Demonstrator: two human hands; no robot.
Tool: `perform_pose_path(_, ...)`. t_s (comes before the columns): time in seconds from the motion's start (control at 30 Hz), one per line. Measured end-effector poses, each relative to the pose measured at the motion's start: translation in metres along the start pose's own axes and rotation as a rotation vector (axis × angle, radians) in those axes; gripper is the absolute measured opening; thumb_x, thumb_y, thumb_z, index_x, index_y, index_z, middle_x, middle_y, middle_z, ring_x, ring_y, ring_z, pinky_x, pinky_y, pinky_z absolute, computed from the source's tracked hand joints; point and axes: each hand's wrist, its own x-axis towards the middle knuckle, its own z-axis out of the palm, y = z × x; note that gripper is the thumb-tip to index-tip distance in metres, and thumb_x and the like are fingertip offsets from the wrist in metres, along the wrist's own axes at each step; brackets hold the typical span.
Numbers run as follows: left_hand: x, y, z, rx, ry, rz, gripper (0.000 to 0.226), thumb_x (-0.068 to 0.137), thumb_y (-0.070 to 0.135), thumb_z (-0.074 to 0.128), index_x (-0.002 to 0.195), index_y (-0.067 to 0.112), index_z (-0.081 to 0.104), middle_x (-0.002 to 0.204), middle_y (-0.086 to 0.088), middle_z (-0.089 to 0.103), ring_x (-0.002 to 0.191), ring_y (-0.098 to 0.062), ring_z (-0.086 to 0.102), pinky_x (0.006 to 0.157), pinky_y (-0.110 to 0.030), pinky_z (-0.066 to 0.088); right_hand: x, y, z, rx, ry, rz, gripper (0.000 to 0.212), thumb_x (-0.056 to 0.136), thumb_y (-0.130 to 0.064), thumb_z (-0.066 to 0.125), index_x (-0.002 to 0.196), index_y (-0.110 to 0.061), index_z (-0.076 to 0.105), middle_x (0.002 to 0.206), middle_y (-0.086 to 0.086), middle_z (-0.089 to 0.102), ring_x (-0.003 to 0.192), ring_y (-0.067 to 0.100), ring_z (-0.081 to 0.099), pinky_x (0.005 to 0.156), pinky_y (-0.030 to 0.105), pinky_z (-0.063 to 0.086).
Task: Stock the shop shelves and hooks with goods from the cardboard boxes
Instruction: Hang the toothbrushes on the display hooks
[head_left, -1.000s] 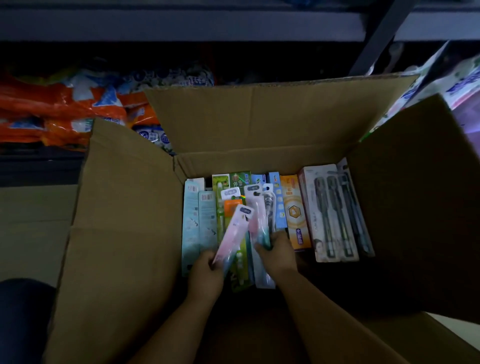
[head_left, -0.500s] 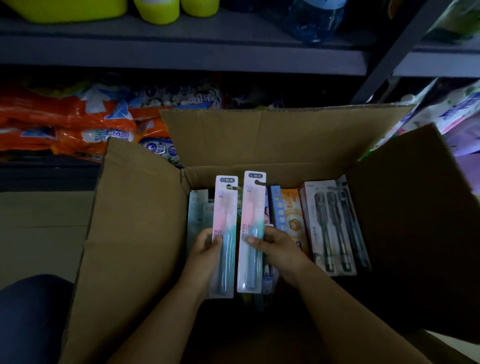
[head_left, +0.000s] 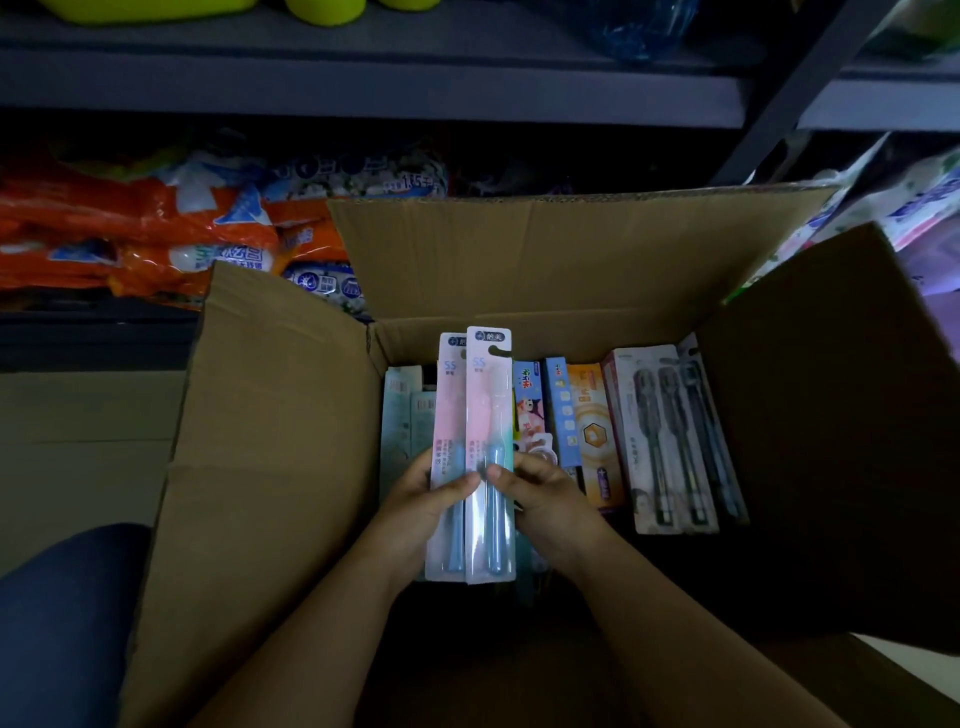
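A dim grey shelf (head_left: 363, 88) runs beyond your open cardboard box (head_left: 270, 467). Your left hand (head_left: 415, 512) and right hand (head_left: 553, 501) pinch two overlapping toothbrush packs (head_left: 485, 415) above the boxed goods.

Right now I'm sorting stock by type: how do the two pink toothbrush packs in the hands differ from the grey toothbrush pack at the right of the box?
The pink toothbrush packs are lifted and held by the left hand and right hand; the grey toothbrush pack lies in the cardboard box. The pink packs are narrow, one brush each; the grey pack is wider, showing several dark brushes. Both are carded toothbrushes.
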Motion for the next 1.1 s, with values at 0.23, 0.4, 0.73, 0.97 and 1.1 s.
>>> perform_pose_path(0.23,0.002,-0.007,-0.002,0.053,0.020,-0.011,0.038,0.083,0.005,0.067,0.119,0.013,0.061,0.110,-0.005,0.071,0.104,-0.020,0.066,0.091,-0.035,0.052,-0.004,0.010,0.003,0.072,0.000,-0.034,0.016,0.085,-0.005,0.064,0.100,-0.004,0.069,0.106,0.010,0.073,0.101,0.020,0.068,0.083,0.026,0.055)
perform_pose_path(0.4,0.009,-0.013,-0.010,0.085,0.181,-0.008,0.038,0.082,-0.003,0.066,0.118,0.008,0.061,0.109,-0.012,0.069,0.096,-0.025,0.067,0.086,-0.038,0.053,0.000,0.015,-0.022,-0.126,0.180,0.035,0.012,0.092,-0.017,0.061,0.096,-0.010,0.070,0.085,0.005,0.070,0.081,0.017,0.064,0.071,0.027,0.054)
perform_pose_path(0.73,0.015,-0.024,-0.018,0.167,0.257,-0.019,0.041,0.082,0.001,0.067,0.121,0.011,0.059,0.107,-0.004,0.068,0.100,-0.020,0.064,0.084,-0.031,0.050,0.005,0.040,-0.083,-0.796,0.374,0.194,0.015,0.093,-0.019,0.058,0.103,-0.014,0.067,0.098,0.001,0.060,0.099,0.019,0.059,0.089,0.032,0.048)
perform_pose_path(0.97,0.010,-0.022,-0.017,0.160,0.291,0.025,0.036,0.085,-0.003,0.062,0.118,0.012,0.059,0.103,-0.001,0.068,0.096,-0.016,0.064,0.087,-0.030,0.049,0.024,0.050,-0.054,-0.993,0.262,0.104,0.023,0.094,-0.013,0.055,0.109,0.003,0.064,0.119,0.019,0.062,0.112,0.033,0.057,0.096,0.040,0.049)
perform_pose_path(1.1,0.010,-0.021,-0.016,0.140,0.275,0.049,0.034,0.086,-0.005,0.060,0.114,0.014,0.060,0.095,0.004,0.068,0.087,-0.009,0.063,0.075,-0.022,0.048,0.026,0.057,-0.049,-1.019,0.259,0.121,0.015,0.096,-0.015,0.052,0.101,-0.005,0.063,0.116,0.017,0.062,0.109,0.032,0.059,0.093,0.037,0.050)
